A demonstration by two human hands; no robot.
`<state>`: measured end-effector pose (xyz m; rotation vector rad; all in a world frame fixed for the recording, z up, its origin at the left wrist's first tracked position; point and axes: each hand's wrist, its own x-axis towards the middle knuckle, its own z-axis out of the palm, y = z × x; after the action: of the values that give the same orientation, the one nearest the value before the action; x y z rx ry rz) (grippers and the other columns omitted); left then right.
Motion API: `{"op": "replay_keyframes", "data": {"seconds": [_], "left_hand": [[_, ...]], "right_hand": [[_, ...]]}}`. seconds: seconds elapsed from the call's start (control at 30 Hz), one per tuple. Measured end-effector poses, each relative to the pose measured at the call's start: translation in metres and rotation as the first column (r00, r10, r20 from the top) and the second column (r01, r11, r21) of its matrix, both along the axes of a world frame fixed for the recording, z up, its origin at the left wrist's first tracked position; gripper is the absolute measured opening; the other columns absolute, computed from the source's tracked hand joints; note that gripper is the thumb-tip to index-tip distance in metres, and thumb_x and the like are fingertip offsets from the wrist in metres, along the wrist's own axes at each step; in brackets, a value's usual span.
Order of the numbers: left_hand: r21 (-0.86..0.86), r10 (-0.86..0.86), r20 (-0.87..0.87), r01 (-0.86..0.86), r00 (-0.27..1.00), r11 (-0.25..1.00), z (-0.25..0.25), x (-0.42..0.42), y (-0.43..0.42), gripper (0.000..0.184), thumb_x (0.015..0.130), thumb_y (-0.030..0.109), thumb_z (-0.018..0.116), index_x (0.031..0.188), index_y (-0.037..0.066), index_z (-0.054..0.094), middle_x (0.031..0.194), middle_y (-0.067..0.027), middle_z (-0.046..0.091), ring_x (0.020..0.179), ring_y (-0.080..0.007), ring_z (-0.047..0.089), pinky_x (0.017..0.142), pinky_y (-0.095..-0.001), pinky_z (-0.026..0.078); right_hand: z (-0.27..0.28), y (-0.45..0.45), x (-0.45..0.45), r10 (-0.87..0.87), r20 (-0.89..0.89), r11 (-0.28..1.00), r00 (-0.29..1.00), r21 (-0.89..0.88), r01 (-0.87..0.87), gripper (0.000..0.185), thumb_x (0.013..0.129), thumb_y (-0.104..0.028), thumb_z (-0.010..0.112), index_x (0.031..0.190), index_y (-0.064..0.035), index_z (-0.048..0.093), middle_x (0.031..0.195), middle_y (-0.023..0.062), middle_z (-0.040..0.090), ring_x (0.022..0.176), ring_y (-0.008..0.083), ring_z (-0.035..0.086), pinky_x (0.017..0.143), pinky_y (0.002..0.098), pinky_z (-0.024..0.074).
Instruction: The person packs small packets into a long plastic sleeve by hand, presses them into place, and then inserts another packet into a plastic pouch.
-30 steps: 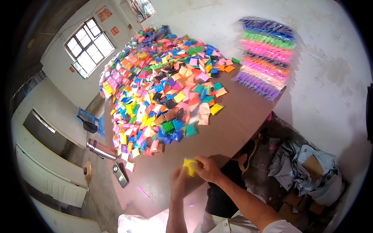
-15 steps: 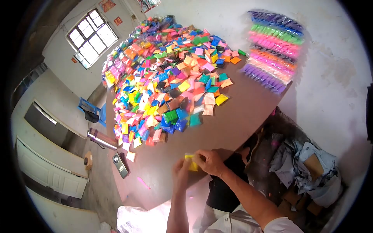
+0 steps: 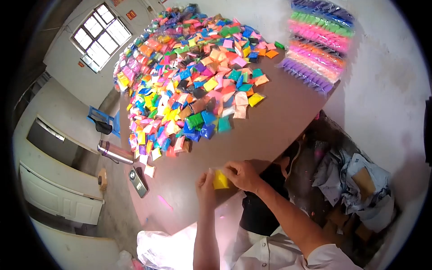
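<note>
In the head view, the yellow packet (image 3: pixel 221 180) is at the lower centre of the frame, between the two hands, near the surface's (image 3: pixel 274 130) closest edge. The left hand (image 3: pixel 205 184) has its fingers closed together at the packet's left side; the right hand (image 3: pixel 243 174) pinches near its upper right corner, finger and thumb drawn together. Whether the film is torn is too small to tell. For good handling, grip only the film's margins, use even, light tension and work over the surface rather than past its edge. The heap of coloured packets (image 3: pixel 195 119) at upper centre is well apart, leaving elbow room.
</note>
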<state>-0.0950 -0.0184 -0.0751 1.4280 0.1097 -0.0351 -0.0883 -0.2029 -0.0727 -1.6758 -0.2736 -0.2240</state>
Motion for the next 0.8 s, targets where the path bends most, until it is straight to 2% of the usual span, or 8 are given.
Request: {"op": "replay_keyframes", "data": {"seconds": [0.17,0.23,0.33,0.43,0.53,0.63,0.7,0.8], "left_hand": [[-0.116,-0.021,0.018,0.023,1.0,0.993,-0.009,0.001,0.003,0.022,0.11,0.023,0.063,0.105,0.003,0.071,0.096,0.0012,0.068,0.087,-0.0074,0.062,0.08,-0.0256,0.051],[0.112,-0.051,0.013,0.049,0.999,0.992,-0.005,0.0,0.001,0.021,0.11,0.022,0.064,0.11,0.002,0.072,0.1,-0.0001,0.07,0.089,-0.0081,0.063,0.083,-0.0263,0.052],[0.253,-0.11,0.069,0.09,0.991,0.963,0.009,-0.006,-0.013,0.021,0.105,0.017,0.068,0.113,-0.002,0.075,0.102,-0.0028,0.076,0.092,-0.0098,0.067,0.083,-0.0281,0.053],[0.122,-0.118,0.106,0.105,0.987,0.987,0.013,-0.006,-0.017,0.023,0.105,0.017,0.069,0.117,-0.001,0.076,0.105,-0.003,0.077,0.093,-0.01,0.068,0.085,-0.0275,0.053],[0.109,-0.125,0.088,0.115,0.988,0.987,0.009,-0.004,-0.013,0.025,0.104,0.017,0.07,0.12,-0.001,0.076,0.106,-0.003,0.077,0.093,-0.0101,0.069,0.085,-0.027,0.054],[0.151,-0.127,0.062,0.116,0.99,0.982,0.006,-0.003,-0.009,0.023,0.103,0.017,0.071,0.117,-0.001,0.076,0.103,-0.0028,0.077,0.09,-0.0095,0.068,0.083,-0.0262,0.053],[0.158,-0.115,0.045,0.107,0.992,0.982,0.008,-0.005,-0.01,0.023,0.105,0.019,0.07,0.116,0.0,0.075,0.1,-0.0023,0.075,0.086,-0.0088,0.065,0.08,-0.0253,0.051],[0.148,-0.105,0.022,0.1,0.994,0.984,0.005,-0.004,-0.008,0.022,0.105,0.021,0.071,0.112,0.001,0.075,0.094,-0.0014,0.074,0.082,-0.0079,0.064,0.076,-0.0243,0.05]], "right_hand": [[-0.005,0.002,0.002,-0.03,-0.015,0.999,0.999,0.039,0.031,0.016,0.1,-0.014,0.07,0.1,0.0018,0.071,0.086,0.0157,0.073,0.075,0.0208,0.07,0.07,0.0346,0.0548],[-0.004,0.001,0.002,-0.049,-0.025,0.996,0.998,0.072,0.051,0.016,0.101,-0.014,0.069,0.101,0.0019,0.07,0.083,0.0153,0.072,0.072,0.0195,0.068,0.069,0.0344,0.0544],[-0.001,0.0,0.002,-0.055,-0.096,0.991,0.994,0.12,0.066,0.017,0.102,-0.015,0.069,0.104,0.0017,0.069,0.08,0.0138,0.071,0.07,0.0158,0.064,0.068,0.0343,0.0538],[-0.003,-0.001,0.003,-0.081,-0.051,0.991,0.995,0.102,0.086,0.02,0.104,-0.019,0.068,0.105,0.0012,0.069,0.077,0.0102,0.069,0.069,0.0123,0.062,0.066,0.0323,0.053],[-0.005,-0.003,0.004,-0.009,-0.014,0.999,1.0,-0.041,0.008,0.023,0.105,-0.021,0.068,0.104,0.0014,0.07,0.077,0.008,0.068,0.069,0.0107,0.062,0.065,0.0306,0.0529],[-0.014,0.001,0.007,0.006,0.004,0.998,1.0,0.067,-0.006,0.025,0.105,-0.024,0.068,0.105,0.0013,0.07,0.079,0.0066,0.069,0.071,0.01,0.063,0.064,0.0292,0.0528],[-0.014,0.0,0.006,0.041,-0.16,0.987,0.986,0.163,-0.014,0.025,0.105,-0.024,0.068,0.107,0.0009,0.07,0.083,0.0064,0.071,0.074,0.0101,0.065,0.066,0.029,0.0536],[-0.009,-0.002,0.005,-0.037,-0.127,0.975,0.991,0.212,0.063,0.026,0.106,-0.025,0.066,0.108,0.0,0.07,0.085,0.0048,0.07,0.074,0.0097,0.064,0.067,0.0281,0.0534]]}}
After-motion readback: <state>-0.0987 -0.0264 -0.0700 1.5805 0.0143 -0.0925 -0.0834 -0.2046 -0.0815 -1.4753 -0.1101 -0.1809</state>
